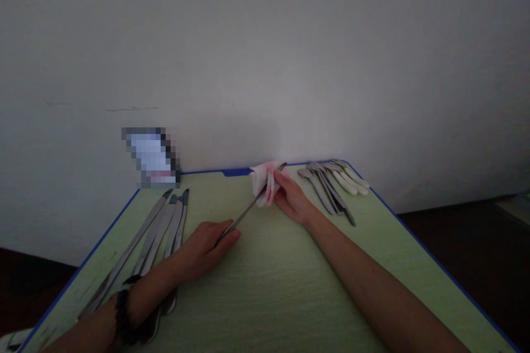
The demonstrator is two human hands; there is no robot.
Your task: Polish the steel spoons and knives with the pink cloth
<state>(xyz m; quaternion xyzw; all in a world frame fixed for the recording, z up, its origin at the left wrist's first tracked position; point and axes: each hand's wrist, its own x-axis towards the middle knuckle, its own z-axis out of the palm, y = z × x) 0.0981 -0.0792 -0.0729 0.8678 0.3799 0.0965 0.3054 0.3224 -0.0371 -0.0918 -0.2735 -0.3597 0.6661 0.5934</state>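
My left hand point(215, 245) is closed around the near end of a long metal table knife point(245, 214), which slants up and away to the right. Pinched in my right hand point(292, 197) is a pink and white cloth point(260, 182), folded about the far part of the knife. The knife's tip pokes out just past the cloth; the stretch inside it is hidden. Both hands are above the green table point(265, 287). Several metal knives point(155, 231) lie at the left, partly covered by my left forearm, which wears a dark beaded bracelet.
At the table's far right lies a group of metal spoons and other cutlery point(327, 185), some with white handles point(345, 183). A pixelated, phone-like object point(151, 157) leans at the back left. The table has a blue edge, and a pale wall point(265, 66) stands behind it.
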